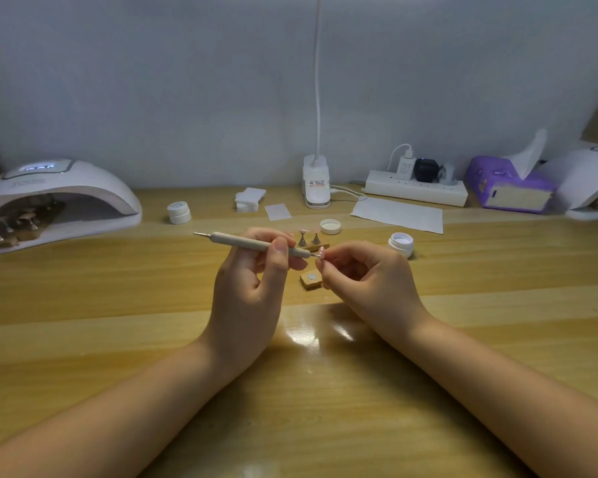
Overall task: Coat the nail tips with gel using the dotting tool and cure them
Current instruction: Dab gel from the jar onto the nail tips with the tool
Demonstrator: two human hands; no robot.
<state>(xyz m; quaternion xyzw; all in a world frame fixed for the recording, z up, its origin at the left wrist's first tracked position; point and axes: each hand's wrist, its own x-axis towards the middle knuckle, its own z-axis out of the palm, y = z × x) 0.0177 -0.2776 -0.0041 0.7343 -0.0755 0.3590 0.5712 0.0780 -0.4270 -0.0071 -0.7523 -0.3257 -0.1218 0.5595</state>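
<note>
My left hand (252, 270) grips a grey dotting tool (242, 241) that lies nearly level, its metal tip touching a small pink nail tip (321, 251). My right hand (366, 274) pinches that nail tip on its stand, just above the table. Behind the hands two more nail stands (308, 238) stand on a wooden block, and a second block with a round magnet (311, 279) lies bare. An open white gel jar (400, 243) sits to the right, its lid (330, 226) further back. A white curing lamp (49, 201) at far left holds several nail stands inside.
A closed white jar (179, 212), a stack of wipes (250, 199), a loose wipe (278, 212) and a paper sheet (397, 213) lie at the back. A desk lamp clamp (316, 182), power strip (415, 191), purple tissue box (508, 188) and second lamp (591, 181) line the wall.
</note>
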